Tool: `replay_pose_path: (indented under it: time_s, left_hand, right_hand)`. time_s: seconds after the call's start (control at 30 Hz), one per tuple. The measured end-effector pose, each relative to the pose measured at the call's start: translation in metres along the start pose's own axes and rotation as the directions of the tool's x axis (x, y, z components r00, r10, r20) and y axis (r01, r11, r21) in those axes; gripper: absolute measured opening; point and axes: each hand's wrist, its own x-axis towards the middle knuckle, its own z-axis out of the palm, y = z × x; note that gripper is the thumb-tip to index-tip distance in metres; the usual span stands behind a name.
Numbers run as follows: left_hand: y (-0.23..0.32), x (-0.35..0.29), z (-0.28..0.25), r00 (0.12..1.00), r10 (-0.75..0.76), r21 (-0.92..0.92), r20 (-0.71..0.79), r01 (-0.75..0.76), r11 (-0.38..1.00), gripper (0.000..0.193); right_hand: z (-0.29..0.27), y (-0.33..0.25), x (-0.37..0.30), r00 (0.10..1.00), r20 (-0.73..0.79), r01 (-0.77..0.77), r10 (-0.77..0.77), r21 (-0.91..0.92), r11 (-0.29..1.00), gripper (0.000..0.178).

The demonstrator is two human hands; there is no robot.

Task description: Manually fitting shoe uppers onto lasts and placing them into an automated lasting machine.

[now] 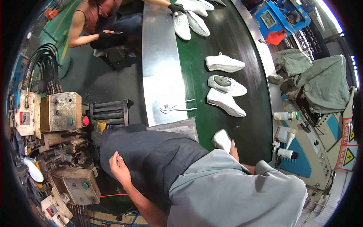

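At the near end of the green conveyor belt (260,130), my right hand (235,152) grips a white shoe (222,140), partly hidden behind my grey shirt. My left hand (120,167) hangs over my dark trousers with loosely bent fingers and nothing in it. Farther along the belt lie three more white shoes: one on its side (225,63), one showing its dark insole (227,85), and one tilted beside it (226,103). A pair of pincers with pale handles (177,108) rests on the metal side table (162,68).
Across the far left, a co-worker with dark gloves (177,8) touches a lace-up shoe (182,26) among several white shoes. Worn machinery with control boxes (60,111) stands close at my left. A slatted stool (109,113) is beside it. Bottles (286,115) line the belt's right edge.
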Motion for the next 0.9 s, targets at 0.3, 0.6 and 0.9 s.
replay_pose_path:
  time_s: [0.3, 0.6, 0.9]
  left_hand:
    - [0.019, 0.027, 0.026, 0.998, 0.057, -0.168, 0.015, -0.053, 0.984, 0.032]
    - [0.144, 0.059, 0.040, 0.939, 0.336, -0.592, 0.071, -0.232, 0.772, 0.060]
    - [0.006, -0.041, -0.105, 0.677, -0.045, -0.020, -0.735, 0.045, 0.999, 0.020]
  right_hand:
    - [-0.032, -0.084, 0.224, 0.999, 0.043, 0.007, -0.009, 0.061, 0.998, 0.101]
    - [-0.055, -0.404, 0.128, 0.452, 0.600, 0.515, -0.660, 0.429, 0.742, 0.100]
    - [0.026, -0.512, -0.100, -0.445, 0.519, 0.823, -0.730, 0.558, -0.105, 0.102]
